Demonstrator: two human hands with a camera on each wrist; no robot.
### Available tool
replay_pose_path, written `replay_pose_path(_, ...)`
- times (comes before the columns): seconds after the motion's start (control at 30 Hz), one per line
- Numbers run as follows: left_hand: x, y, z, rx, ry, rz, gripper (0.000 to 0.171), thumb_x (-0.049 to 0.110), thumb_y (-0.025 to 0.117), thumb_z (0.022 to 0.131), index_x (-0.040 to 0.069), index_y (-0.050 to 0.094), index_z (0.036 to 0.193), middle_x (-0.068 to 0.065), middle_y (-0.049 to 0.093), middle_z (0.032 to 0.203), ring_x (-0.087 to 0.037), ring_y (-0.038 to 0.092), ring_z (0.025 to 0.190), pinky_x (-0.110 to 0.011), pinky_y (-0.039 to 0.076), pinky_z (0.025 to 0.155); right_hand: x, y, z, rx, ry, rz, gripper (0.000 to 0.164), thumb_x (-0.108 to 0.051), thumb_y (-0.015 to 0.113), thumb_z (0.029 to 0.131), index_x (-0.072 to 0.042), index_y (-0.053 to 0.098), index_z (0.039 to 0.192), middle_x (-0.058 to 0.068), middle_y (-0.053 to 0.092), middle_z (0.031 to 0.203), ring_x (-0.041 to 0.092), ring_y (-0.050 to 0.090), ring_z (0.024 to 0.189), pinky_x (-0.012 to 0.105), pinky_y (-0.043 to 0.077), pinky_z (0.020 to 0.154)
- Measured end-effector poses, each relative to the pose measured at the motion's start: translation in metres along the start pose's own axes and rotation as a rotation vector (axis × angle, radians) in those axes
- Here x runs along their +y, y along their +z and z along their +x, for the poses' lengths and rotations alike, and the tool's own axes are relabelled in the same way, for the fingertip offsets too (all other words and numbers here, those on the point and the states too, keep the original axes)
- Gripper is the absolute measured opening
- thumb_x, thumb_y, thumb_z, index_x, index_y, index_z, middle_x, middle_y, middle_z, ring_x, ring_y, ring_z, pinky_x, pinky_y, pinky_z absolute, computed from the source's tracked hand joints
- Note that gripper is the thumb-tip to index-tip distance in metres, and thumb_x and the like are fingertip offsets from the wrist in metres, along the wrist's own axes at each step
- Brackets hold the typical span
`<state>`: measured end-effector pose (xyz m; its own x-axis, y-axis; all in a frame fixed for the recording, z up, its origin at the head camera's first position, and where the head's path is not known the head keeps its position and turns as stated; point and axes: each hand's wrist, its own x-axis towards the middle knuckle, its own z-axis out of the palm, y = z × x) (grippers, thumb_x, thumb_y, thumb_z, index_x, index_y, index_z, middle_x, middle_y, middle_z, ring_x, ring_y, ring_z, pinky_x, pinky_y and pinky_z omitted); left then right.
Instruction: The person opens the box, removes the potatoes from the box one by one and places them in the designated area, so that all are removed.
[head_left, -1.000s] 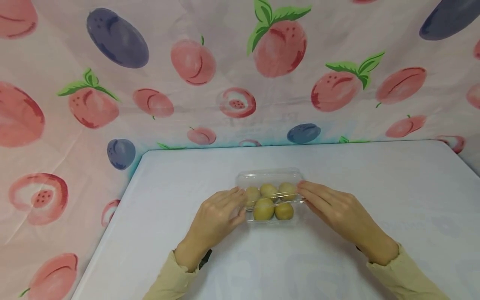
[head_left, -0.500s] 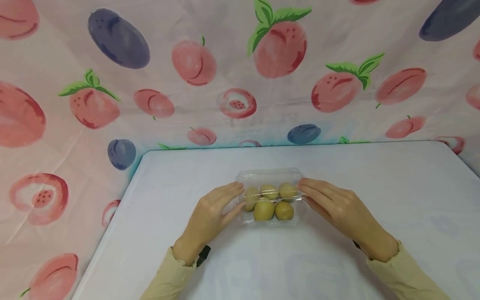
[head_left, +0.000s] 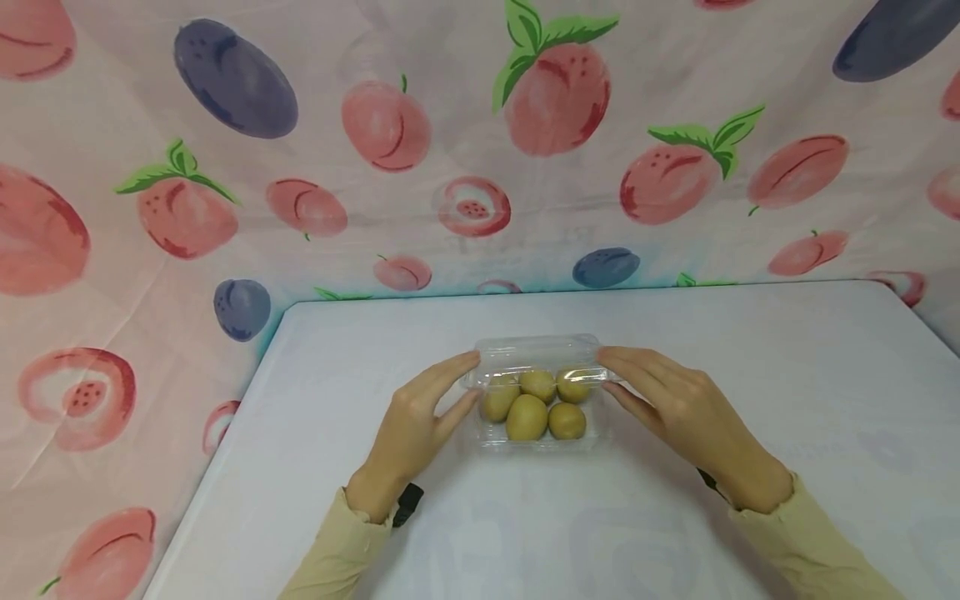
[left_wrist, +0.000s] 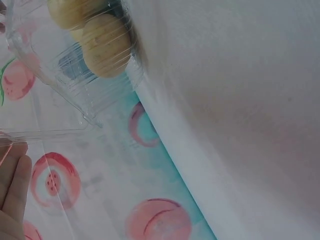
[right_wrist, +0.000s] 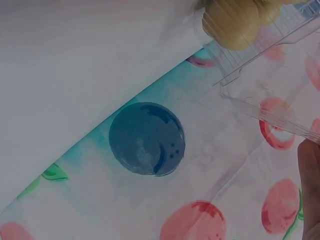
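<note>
A clear plastic clamshell box (head_left: 551, 446) stands on the table with several round yellow-green fruits (head_left: 527, 418) inside. Its hinged lid (head_left: 538, 354) is tilted up, the front edge lifted off the base. My left hand (head_left: 412, 429) pinches the lid's left front corner between fingers and thumb. At the opposite corner, my right hand (head_left: 686, 417) grips the lid the same way. The left wrist view shows the raised lid edge at the left fingers (left_wrist: 12, 182), with a fruit (left_wrist: 106, 46) behind clear ribbed plastic. Only a finger (right_wrist: 310, 180) of the right hand shows in its wrist view.
The box is near the middle of a white-covered table (head_left: 360, 350). Behind and to the left hangs a pink cloth (head_left: 300, 150) printed with peaches and plums, meeting the table's back edge. Dark straps (head_left: 407, 504) circle the wrists below beige sleeves.
Both hands have raised the lid's front edge upward and back, uncovering more of the fruits. The base and fruits have stayed in place.
</note>
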<state>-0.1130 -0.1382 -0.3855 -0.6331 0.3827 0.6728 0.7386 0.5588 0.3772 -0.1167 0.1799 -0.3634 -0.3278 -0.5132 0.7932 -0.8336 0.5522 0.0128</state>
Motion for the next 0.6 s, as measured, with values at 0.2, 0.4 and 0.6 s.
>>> replay_pose_path(0.2,0.0002,0.0,0.0009,0.001,-0.044,-0.024,0.044,0.012,0.072,0.092,0.002,0.061,0.132,-0.012,0.066,0.13,-0.025,0.063,0.12,-0.03,0.051,0.104,0.0019,-0.0029,0.0012,-0.02,0.044,-0.006,0.043,-0.034,0.046,0.107,0.002,0.07,0.116,0.01,0.073,0.108,0.022,0.072,0.094,0.036,0.061,0.071)
replay_pose_path(0.4,0.0008,-0.0003,0.0008,0.012,-0.083,-0.022,0.047,0.01,0.073,0.091,0.003,0.059,0.136,-0.012,0.065,0.131,-0.026,0.063,0.12,-0.035,0.054,0.101,0.0048,-0.0027,0.0012,-0.04,0.086,-0.007,0.046,-0.037,0.045,0.107,0.001,0.069,0.119,0.01,0.073,0.109,0.023,0.072,0.094,0.037,0.061,0.074)
replay_pose_path(0.6,-0.0008,0.0,-0.0032,0.006,-0.151,-0.024,0.05,0.011,0.072,0.092,0.003,0.056,0.138,-0.012,0.063,0.134,-0.026,0.061,0.124,-0.035,0.051,0.104,0.0098,-0.0014,0.0051,-0.038,0.114,-0.008,0.047,-0.037,0.046,0.106,0.002,0.067,0.121,0.013,0.073,0.108,0.025,0.071,0.094,0.039,0.061,0.075)
